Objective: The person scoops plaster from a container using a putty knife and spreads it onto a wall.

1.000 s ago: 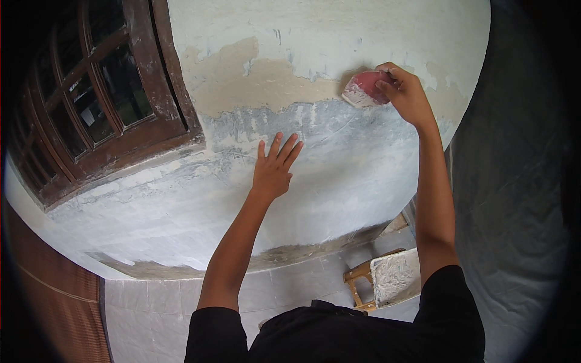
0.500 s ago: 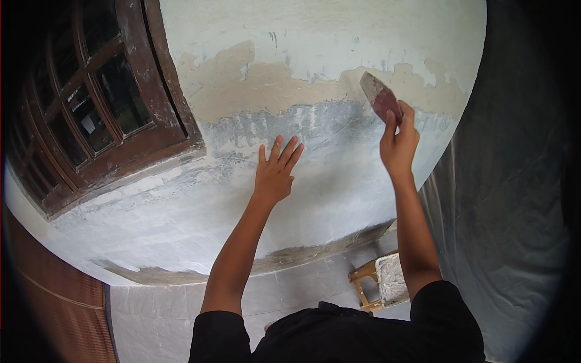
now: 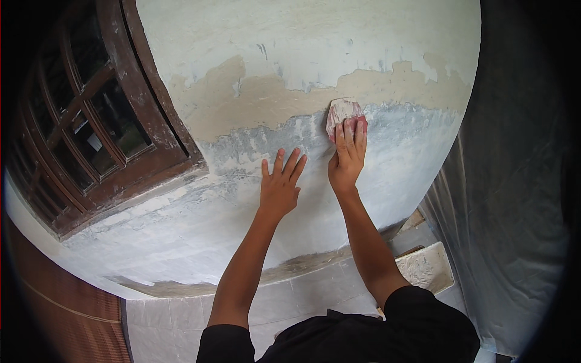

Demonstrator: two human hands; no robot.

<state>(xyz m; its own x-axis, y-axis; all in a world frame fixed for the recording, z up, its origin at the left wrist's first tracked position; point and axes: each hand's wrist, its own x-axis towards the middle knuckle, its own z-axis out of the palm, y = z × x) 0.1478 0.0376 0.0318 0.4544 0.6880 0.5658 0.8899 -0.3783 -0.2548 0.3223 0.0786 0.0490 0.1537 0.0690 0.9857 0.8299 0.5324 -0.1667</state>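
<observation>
The wall [image 3: 290, 78] in front of me has a pale upper part, a ragged beige band and a grey-white lower area. My right hand [image 3: 347, 154] is closed on a red putty scraper [image 3: 345, 115] smeared with white. Its broad face lies close against the wall where the beige band meets the grey, with my fingers spread over its back. To the left and a little lower, my left hand [image 3: 281, 187] is open, fingers apart, seemingly resting flat on the wall; its palm side is hidden.
A brown wooden window [image 3: 136, 175] with dark panes sits in the wall at left. Lower right, a white tub [image 3: 445, 266] of putty stands beside my right arm. Plastic sheeting [image 3: 502, 230] hangs at right. Below are grey floor tiles [image 3: 175, 327] and a brown slatted blind [image 3: 72, 296].
My right hand has swung left and down, turning the putty scraper from edge-on to flat against the wall. My left hand keeps about the same place while the view has shifted slightly.
</observation>
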